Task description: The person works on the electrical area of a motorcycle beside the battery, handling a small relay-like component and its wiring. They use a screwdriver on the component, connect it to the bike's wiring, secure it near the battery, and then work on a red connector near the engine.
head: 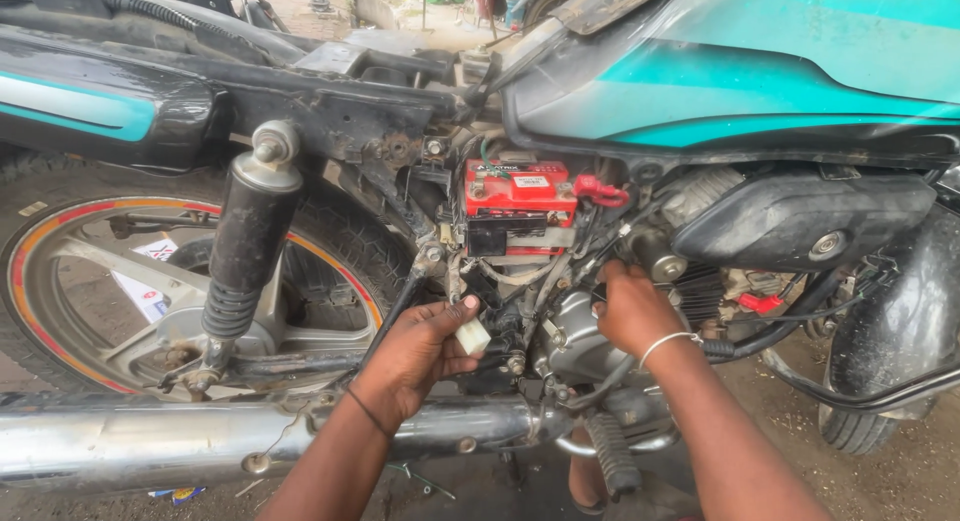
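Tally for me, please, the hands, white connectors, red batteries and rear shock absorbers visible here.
Hands: 2, left hand and right hand
White connector: 1, in the left hand
Red battery: 1
Rear shock absorber: 1
Total: 5

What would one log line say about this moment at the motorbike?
left hand: holds white plug | right hand: on wires by engine | red battery: exposed above | exhaust pipe: below hands

A small white rectangular label (531,181) sits on top of the red box-shaped battery (517,193). A white printed paper sheet (148,277) lies behind the rear wheel's spokes.
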